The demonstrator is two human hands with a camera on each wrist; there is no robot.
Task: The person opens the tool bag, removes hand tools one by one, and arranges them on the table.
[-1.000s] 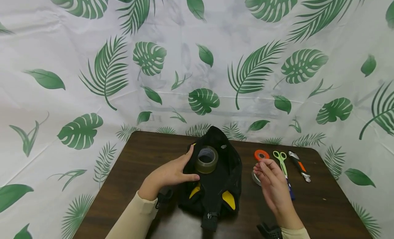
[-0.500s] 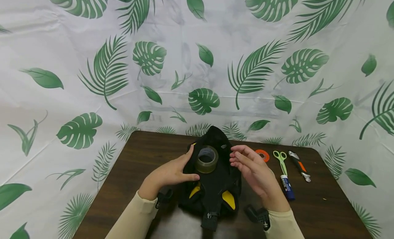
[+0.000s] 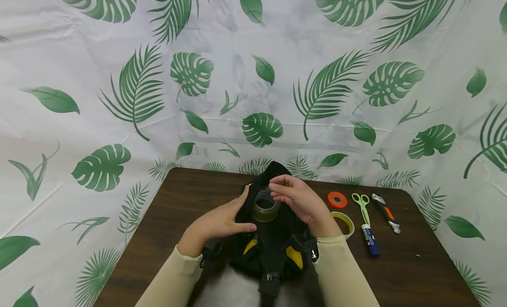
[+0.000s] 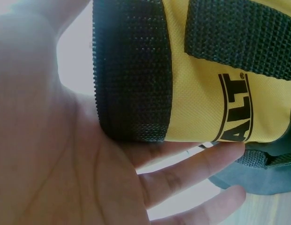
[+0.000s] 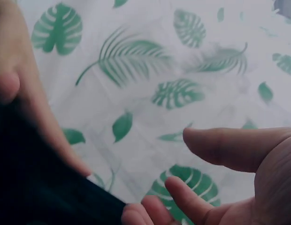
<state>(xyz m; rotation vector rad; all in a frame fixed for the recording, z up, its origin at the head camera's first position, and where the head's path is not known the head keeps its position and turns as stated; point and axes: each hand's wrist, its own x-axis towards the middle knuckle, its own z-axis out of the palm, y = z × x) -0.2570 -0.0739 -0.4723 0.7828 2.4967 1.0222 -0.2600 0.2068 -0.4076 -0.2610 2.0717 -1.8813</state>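
A black and yellow tool bag [image 3: 277, 236] is seen standing on the dark wooden counter [image 3: 416, 272], near its middle, with a roll of clear brownish tape [image 3: 265, 208] resting on the bag's upper face. The left hand [image 3: 219, 223] is laid flat against the left side of the bag, its grip spread, with straight fingers reaching up beside the tape roll and the thumb pressed along the bag's front. In the left wrist view the open palm [image 4: 65, 159] is shown against the black webbing and yellow fabric of the bag [image 4: 202, 70], on which part of a printed logo can be read. The right hand [image 3: 297, 199] is held over the top of the tape roll, fingers loosely bent and apart; whether the roll is touched cannot be told. In the right wrist view the fingers [image 5: 239, 145] are seen relaxed and parted, with nothing pinched. To the right of the bag, a second clear tape roll [image 3: 343, 223], an orange tape roll [image 3: 337, 199], green-handled scissors [image 3: 361, 206], a blue glue stick [image 3: 370, 241] and an orange and black utility knife [image 3: 386, 212] are laid out on the counter. A leaf-printed cloth [image 3: 119, 100] is hung behind.
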